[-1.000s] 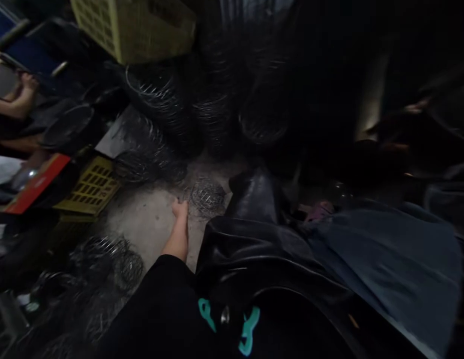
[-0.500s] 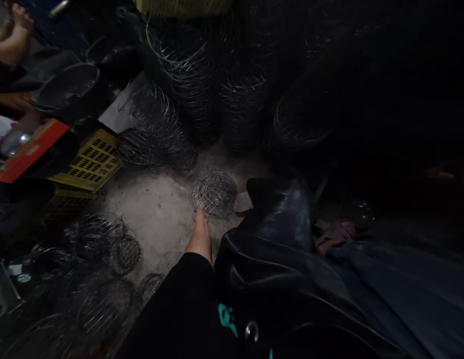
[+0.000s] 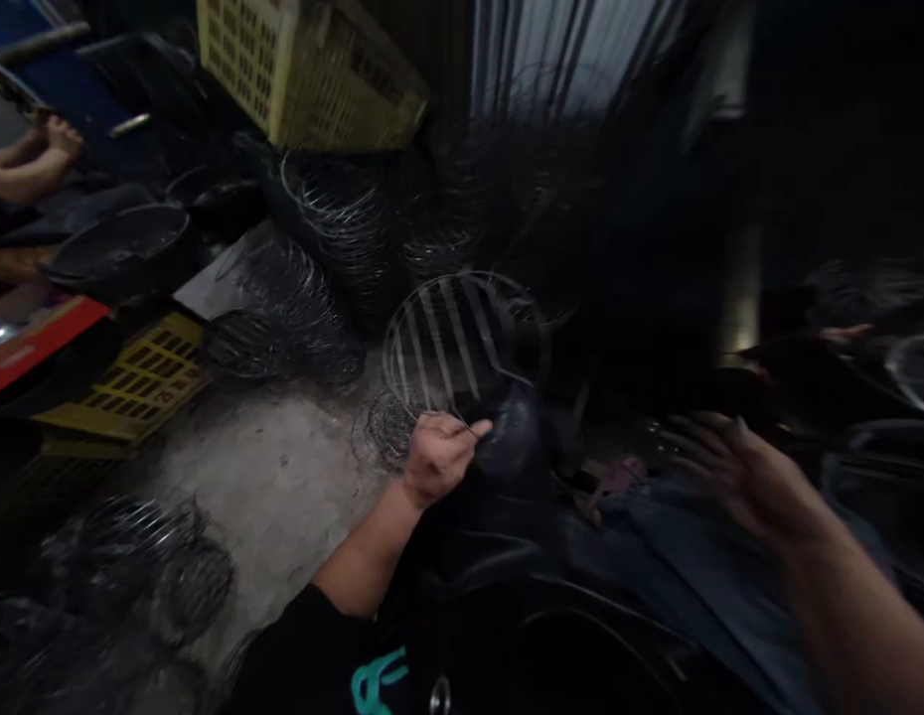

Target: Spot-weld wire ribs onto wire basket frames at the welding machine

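My left hand is closed round the near edge of a round wire rack. The rack is raised above my lap, its parallel bars smeared by motion. Beneath it, partly covered, a small bundle of wire racks lies on the floor. My right hand hovers at the right over my dark trousers, fingers spread and blurred, with nothing in it. A dark shiny apron covers my lap.
Tall stacks of wire racks stand ahead. Loose racks lie on the floor at left. Yellow crates are at the back and left, near a black tub. Another person's hands show at upper left.
My left hand has come up from the bundle on the floor with a wire rack in it. My right hand has come into view. The camera view has tilted up.
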Demonstrator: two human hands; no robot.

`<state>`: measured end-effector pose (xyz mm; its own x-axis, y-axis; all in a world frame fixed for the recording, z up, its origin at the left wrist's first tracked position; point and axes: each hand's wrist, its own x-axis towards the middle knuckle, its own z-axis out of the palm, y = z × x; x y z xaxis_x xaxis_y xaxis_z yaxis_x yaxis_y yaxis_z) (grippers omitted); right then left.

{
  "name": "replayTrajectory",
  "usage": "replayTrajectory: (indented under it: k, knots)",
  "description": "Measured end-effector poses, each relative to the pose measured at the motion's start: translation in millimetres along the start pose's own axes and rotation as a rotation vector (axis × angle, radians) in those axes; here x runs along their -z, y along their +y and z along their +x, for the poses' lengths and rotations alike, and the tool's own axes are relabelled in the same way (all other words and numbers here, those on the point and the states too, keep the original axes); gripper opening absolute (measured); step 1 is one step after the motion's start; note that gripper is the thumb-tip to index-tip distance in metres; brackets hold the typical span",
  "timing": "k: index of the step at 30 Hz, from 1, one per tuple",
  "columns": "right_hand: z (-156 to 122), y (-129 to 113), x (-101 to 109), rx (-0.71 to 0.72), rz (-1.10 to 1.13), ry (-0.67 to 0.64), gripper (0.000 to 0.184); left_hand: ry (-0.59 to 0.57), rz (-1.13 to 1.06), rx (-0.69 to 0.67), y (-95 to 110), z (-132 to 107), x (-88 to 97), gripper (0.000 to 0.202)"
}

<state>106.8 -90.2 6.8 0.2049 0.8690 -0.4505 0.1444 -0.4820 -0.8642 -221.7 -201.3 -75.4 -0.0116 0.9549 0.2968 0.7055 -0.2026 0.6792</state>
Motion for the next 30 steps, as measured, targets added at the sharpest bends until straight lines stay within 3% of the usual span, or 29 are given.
replayTrajectory:
  k: [1, 3, 6, 9, 11, 13, 15, 16, 17, 19, 21, 23, 26, 30]
  knots:
    - [1.4, -5.1, -6.7, -0.077, 0.178, -0.159, 0.038, -0.128, 0.042, -0.130, 17.8, 1.5, -2.2, 0.028]
    - [4.6, -9.7, -12.9, -0.032, 0.369, -0.334, 0.037, -0.346, 0.086, -0.323, 46.3, 3.2, -8.6, 0.028]
    - [4.6, -0.1, 0.0, 0.106, 0.425, -0.353, 0.047, -0.563, -0.036, -0.446, 71.2, 3.9, -13.2, 0.025]
    - [0.2, 19.5, 25.8, 0.121, 0.463, -0.345, 0.055, -0.701, -0.339, -0.400, 80.7, 8.4, -0.3, 0.023]
    - [-1.4, 30.8, 40.9, 0.126, 0.512, -0.312, 0.051, -0.683, -0.439, -0.267, 84.0, 18.3, 13.4, 0.022]
    - [-1.4, 38.4, 51.9, 0.143, 0.550, -0.276, 0.046, -0.458, -0.380, -0.124, 87.9, 34.9, 21.2, 0.033]
    - [-0.2, 43.2, 59.5, 0.153, 0.578, -0.280, 0.043, -0.215, -0.270, -0.030, 93.4, 56.2, 17.2, 0.064]
    - [0.7, 45.0, 62.8, 0.158, 0.590, -0.289, 0.042, -0.160, -0.243, 0.005, 97.0, 67.5, 10.9, 0.082]
    - [2.1, 46.7, 66.2, 0.165, 0.599, -0.295, 0.042, -0.169, -0.255, 0.037, 101.2, 78.5, 2.7, 0.097]
    - [6.7, 50.2, 74.3, 0.185, 0.606, -0.279, 0.043, -0.299, -0.363, 0.097, 111.7, 98.6, -15.7, 0.106]
    - [14.1, 55.0, 84.5, 0.223, 0.597, -0.212, 0.042, -0.401, -0.447, 0.101, 124.6, 115.3, -30.8, 0.098]
    - [22.1, 61.9, 95.4, 0.282, 0.522, -0.119, 0.041, -0.415, -0.403, 0.014, 138.3, 129.1, -40.1, 0.086]
    - [26.3, 75.7, 106.8, 0.402, 0.155, 0.033, 0.031, -0.462, -0.224, -0.133, 155.3, 144.3, -48.0, 0.076]
    - [10.8, 94.9, 110.4, 0.616, -0.388, 0.160, 0.033, -0.629, -0.105, -0.177, 160.4, 150.7, -64.0, 0.075]
